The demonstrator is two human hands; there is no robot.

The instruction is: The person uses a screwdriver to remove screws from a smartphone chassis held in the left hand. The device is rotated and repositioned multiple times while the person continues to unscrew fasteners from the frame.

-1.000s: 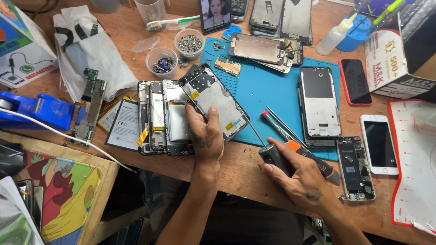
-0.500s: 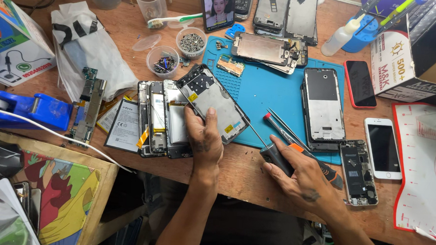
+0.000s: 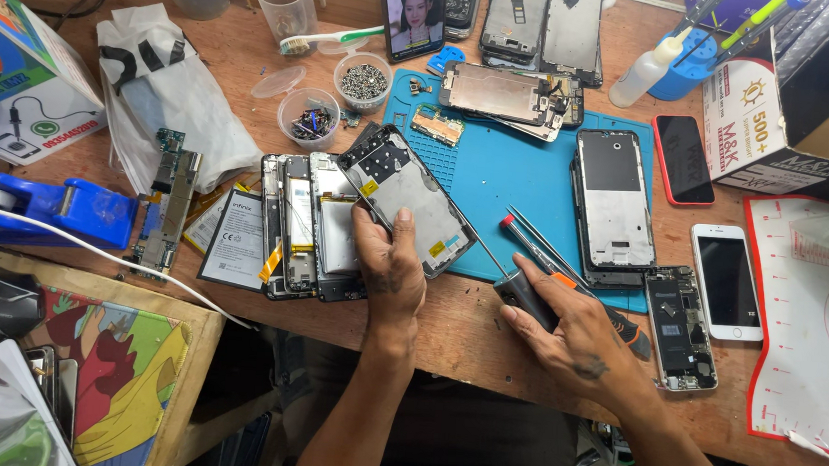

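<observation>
My left hand (image 3: 389, 265) grips the near end of an opened phone frame (image 3: 407, 197), held tilted over the edge of the blue work mat (image 3: 521, 182). My right hand (image 3: 570, 331) is wrapped around a black-handled screwdriver (image 3: 522, 300) whose thin tip points toward the frame. A red-tipped screwdriver (image 3: 537, 239) and an orange-banded tool lie on the mat just beyond that hand. Several stripped phone bodies (image 3: 306, 223) lie side by side under and left of my left hand.
More phone frames (image 3: 613, 201) and phones (image 3: 726, 281) sit on and right of the mat. Small cups of screws (image 3: 361, 79), a toothbrush, a squeeze bottle (image 3: 642, 75), a cardboard box (image 3: 770, 119), a blue tape dispenser (image 3: 66, 210) and a circuit board (image 3: 166, 201) surround the area.
My right hand with the screwdriver has shifted slightly toward the phone frame. The left hand keeps its hold on the frame.
</observation>
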